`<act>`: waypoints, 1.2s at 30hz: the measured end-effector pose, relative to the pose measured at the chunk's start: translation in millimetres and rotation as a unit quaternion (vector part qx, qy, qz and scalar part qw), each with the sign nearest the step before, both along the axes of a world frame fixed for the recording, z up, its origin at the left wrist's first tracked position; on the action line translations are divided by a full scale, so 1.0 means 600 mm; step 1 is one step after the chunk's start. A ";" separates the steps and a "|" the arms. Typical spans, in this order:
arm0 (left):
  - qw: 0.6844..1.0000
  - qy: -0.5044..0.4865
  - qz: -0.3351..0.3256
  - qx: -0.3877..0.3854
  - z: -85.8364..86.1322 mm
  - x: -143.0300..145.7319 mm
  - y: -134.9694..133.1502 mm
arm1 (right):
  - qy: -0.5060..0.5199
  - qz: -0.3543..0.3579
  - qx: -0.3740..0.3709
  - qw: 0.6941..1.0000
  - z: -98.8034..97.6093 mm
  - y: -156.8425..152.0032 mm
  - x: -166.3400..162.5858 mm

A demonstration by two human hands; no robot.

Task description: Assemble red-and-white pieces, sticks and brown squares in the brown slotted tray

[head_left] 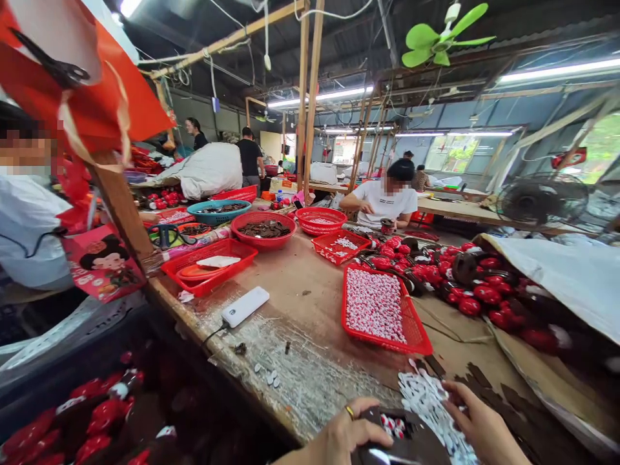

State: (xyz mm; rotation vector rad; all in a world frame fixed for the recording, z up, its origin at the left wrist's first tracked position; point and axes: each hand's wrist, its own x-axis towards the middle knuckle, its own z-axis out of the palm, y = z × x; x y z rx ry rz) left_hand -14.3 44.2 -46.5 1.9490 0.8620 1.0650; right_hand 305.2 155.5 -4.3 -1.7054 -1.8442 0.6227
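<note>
At the lower edge of the head view, my left hand [346,433] is closed round a dark brown, glossy, hollow plastic piece [411,434]. An opening in its top shows several small red-and-white balls [392,425]. My right hand [477,420] reaches to the edge of a loose heap of thin white plastic pieces [420,391], its thumb and forefinger drawn together there. What sits between those fingertips is too small to make out. Beyond the heap stands a red plastic basket [420,330] filled with many more small red-and-white balls.
A white power bank [246,307] with a cable lies on the worn table [290,323]. Red baskets [264,240] and a blue one [219,218] stand farther back. Red-and-brown parts [450,271] pile up at right; more fill a dark bin [101,413] at lower left. A co-worker [387,200] sits opposite.
</note>
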 end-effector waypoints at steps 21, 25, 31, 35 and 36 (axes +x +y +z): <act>0.994 -0.013 0.108 0.013 0.088 0.003 -0.097 | -0.215 0.432 0.115 0.869 0.181 -0.258 -0.143; 0.994 -0.008 0.105 0.022 0.090 0.000 -0.098 | -0.191 0.419 0.112 0.881 0.188 -0.270 -0.135; 0.992 0.027 0.113 0.047 0.067 -0.011 -0.098 | -0.216 0.072 -0.019 0.974 0.120 -0.204 -0.002; 0.988 0.077 0.117 0.068 0.052 -0.016 -0.094 | -0.300 -0.070 -0.116 0.944 0.072 -0.159 0.088; 0.986 0.092 0.111 0.089 0.052 -0.018 -0.092 | -0.301 -0.069 -0.109 0.945 0.065 -0.151 0.096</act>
